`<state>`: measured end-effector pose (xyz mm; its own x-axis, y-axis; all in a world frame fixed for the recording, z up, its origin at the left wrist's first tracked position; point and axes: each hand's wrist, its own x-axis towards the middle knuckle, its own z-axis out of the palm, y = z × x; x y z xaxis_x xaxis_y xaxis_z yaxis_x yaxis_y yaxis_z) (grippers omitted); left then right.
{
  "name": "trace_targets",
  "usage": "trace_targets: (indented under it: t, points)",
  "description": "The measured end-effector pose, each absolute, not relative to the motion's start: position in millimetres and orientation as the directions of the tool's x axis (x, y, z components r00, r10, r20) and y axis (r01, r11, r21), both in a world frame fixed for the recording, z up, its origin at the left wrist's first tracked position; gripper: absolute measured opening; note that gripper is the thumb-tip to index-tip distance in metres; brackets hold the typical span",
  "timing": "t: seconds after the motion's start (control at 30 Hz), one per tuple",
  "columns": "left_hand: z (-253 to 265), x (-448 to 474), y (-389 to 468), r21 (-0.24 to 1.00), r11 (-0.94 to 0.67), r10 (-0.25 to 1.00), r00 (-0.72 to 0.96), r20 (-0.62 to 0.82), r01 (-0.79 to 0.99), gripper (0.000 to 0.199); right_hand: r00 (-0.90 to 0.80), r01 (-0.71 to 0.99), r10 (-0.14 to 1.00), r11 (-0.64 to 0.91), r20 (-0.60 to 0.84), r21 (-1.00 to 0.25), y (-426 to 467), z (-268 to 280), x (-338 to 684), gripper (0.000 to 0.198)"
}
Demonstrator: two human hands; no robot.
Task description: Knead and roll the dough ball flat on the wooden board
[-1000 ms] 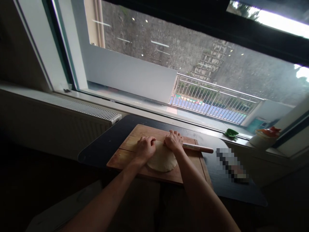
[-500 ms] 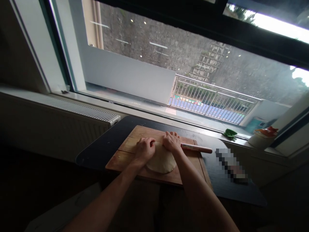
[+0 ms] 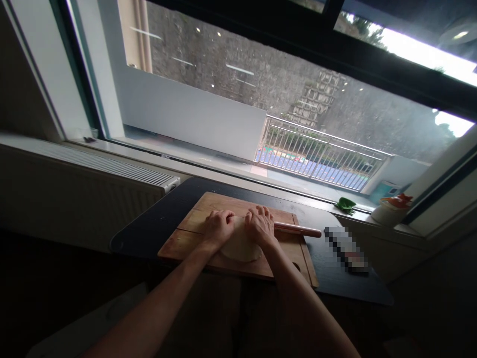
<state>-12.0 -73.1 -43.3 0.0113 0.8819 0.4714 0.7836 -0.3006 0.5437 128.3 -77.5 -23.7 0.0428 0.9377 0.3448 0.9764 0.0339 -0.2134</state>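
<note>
A round, flat sheet of pale dough [image 3: 240,252] lies on a wooden board [image 3: 186,242]. My left hand [image 3: 219,226], fingers curled under, grips the dough's far left edge. Beside it, my right hand [image 3: 260,226] bends its fingers over the far right part of the dough. A wooden rolling pin [image 3: 301,229] sticks out to the right from behind my right hand, past the board's edge. The rest of the pin is hidden by my hand and the dough; its line runs toward my left hand.
The board rests on a dark table [image 3: 143,231] below a window. A blurred-out object [image 3: 346,251] lies at the table's right. On the sill are a green item [image 3: 346,205] and a white pot-like thing [image 3: 389,211] with an orange top. A radiator [image 3: 112,174] stands left.
My right hand's fingers have gone from stretched forward to more bent over the dough. The left hand stays curled on its edge. The whole view has shifted slightly.
</note>
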Motion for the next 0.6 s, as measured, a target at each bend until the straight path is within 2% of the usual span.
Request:
trace_targets:
  t: [0.13,0.3,0.43,0.5,0.57,0.6]
  points:
    - [-43,-12,-75,0.548,-0.313,0.884,0.027,0.468,0.776,0.023,0.099,0.97,0.961,-0.035,0.259,-0.243,-46,-17,130,0.037]
    - [-37,-14,-76,0.542,-0.272,0.894,0.001,0.447,0.795,0.024,-0.001,0.93,0.981,0.073,0.194,-0.361,-21,-8,162,0.034]
    - [-12,-12,-67,0.42,-0.207,0.945,0.069,0.32,0.883,0.023,0.065,0.965,0.956,0.013,0.286,-0.263,-44,-14,195,0.034]
    - [4,-9,-60,0.407,-0.198,0.976,0.142,0.165,0.892,0.03,0.085,0.975,0.931,-0.004,0.355,-0.221,-61,-19,203,0.035]
    - [16,-5,-55,0.519,-0.177,0.982,0.188,0.032,0.836,0.028,0.094,0.978,0.922,-0.015,0.376,-0.206,-72,-21,204,0.037]
    - [20,-4,-53,0.613,-0.169,0.981,0.194,0.026,0.772,0.023,0.099,0.978,0.921,-0.021,0.377,-0.206,-75,-22,204,0.038]
